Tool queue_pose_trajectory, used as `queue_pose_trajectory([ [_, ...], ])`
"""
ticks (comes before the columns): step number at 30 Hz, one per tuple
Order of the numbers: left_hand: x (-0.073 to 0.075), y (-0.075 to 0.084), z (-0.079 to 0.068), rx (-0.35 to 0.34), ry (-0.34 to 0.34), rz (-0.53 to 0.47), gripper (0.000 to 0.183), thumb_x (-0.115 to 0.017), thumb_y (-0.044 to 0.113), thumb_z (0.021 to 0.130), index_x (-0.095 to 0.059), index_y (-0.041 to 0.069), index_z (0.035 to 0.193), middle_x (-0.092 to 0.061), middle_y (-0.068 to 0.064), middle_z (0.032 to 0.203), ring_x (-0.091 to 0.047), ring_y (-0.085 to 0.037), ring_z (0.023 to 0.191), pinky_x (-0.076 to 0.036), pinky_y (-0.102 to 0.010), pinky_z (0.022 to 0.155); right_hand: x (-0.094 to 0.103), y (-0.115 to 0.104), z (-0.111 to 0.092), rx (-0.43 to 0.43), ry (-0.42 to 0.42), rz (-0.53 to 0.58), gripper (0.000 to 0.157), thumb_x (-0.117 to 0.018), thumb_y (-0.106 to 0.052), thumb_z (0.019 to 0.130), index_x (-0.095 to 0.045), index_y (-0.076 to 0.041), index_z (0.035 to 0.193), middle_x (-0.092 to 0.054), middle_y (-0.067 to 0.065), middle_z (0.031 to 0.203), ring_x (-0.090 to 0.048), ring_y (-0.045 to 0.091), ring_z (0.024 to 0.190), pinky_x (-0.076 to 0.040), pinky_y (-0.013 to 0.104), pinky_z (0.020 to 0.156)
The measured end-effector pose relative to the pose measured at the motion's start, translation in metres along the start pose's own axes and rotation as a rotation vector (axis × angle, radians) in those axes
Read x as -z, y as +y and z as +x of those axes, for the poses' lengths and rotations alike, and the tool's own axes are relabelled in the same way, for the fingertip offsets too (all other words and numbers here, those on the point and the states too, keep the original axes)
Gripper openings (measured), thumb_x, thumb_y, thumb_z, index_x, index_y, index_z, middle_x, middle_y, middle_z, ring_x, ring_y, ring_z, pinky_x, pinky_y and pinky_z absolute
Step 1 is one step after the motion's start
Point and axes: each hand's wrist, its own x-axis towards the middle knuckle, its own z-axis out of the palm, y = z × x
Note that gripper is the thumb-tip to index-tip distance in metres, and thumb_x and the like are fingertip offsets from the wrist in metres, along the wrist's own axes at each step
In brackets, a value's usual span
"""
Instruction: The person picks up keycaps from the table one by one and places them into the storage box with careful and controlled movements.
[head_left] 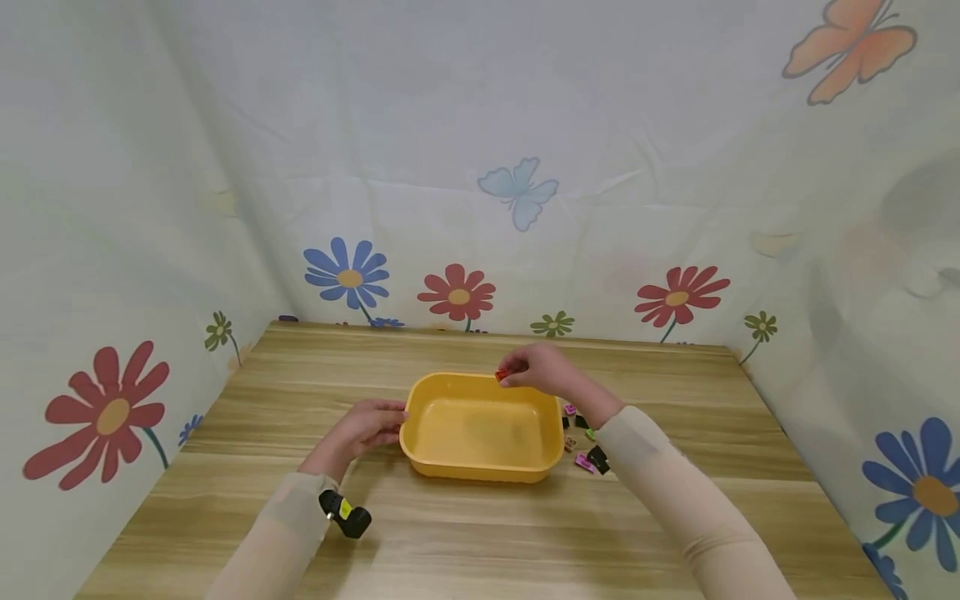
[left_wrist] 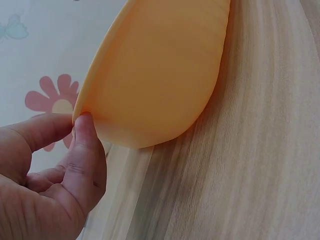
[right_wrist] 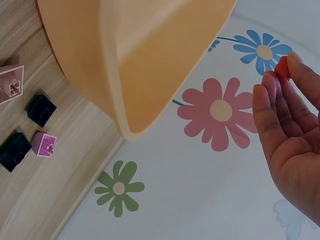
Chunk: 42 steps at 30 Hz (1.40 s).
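Note:
A yellow plastic basin point(head_left: 480, 468) stands on the wooden table. My left hand point(head_left: 369, 427) pinches its left rim between thumb and fingers, as the left wrist view shows closely at the basin's edge point(left_wrist: 76, 107). Above the far right part of the rim, my right hand point(head_left: 542, 370) holds a small red keycap point(head_left: 502, 376). In the right wrist view this red keycap point(right_wrist: 283, 68) sits between the thumb and fingertips, apart from the basin.
Right of the basin lie several loose keycaps, among them a pink one point(head_left: 584, 462), a black one point(head_left: 598, 459) and a tan one point(head_left: 570, 443). My right forearm passes over that side. A flower-printed curtain point(head_left: 405, 200) encloses the table point(head_left: 465, 542).

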Motion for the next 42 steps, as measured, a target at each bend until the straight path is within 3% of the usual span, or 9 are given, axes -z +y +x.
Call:
queue_pose_trajectory([
  [20,0.001,0.000,0.000,0.011,-0.002,-0.012,0.047,-0.060,0.007,0.100,-0.048,-0.015,0.141,-0.071,0.003,0.085,-0.067,-0.005,0.074,-0.060,-0.018,0.066,-0.021,-0.015,0.026,0.037,-0.094,0.021,0.021,-0.074,-0.015,0.094,-0.075,-0.005,0.113,-0.077,0.008,0.105,-0.064,0.013,0.087,-0.060,0.028,0.089],
  [33,0.000,0.001,0.001,0.020,0.006,-0.003,0.045,-0.060,0.006,0.100,-0.050,-0.014,0.139,-0.070,0.002,0.086,-0.066,-0.006,0.074,-0.060,-0.018,0.067,-0.039,-0.021,0.042,0.081,-0.137,-0.089,0.020,-0.074,-0.016,0.094,-0.075,-0.005,0.112,-0.076,0.007,0.103,-0.063,0.012,0.087,-0.057,0.027,0.089],
  [42,0.000,0.002,0.000,0.015,-0.006,-0.011,0.044,-0.060,0.005,0.100,-0.050,-0.015,0.138,-0.069,0.004,0.083,-0.066,-0.005,0.073,-0.059,-0.017,0.065,-0.050,-0.026,0.049,0.092,-0.160,-0.106,0.022,-0.076,-0.015,0.092,-0.076,-0.004,0.111,-0.076,0.008,0.102,-0.061,0.013,0.087,-0.057,0.026,0.087],
])
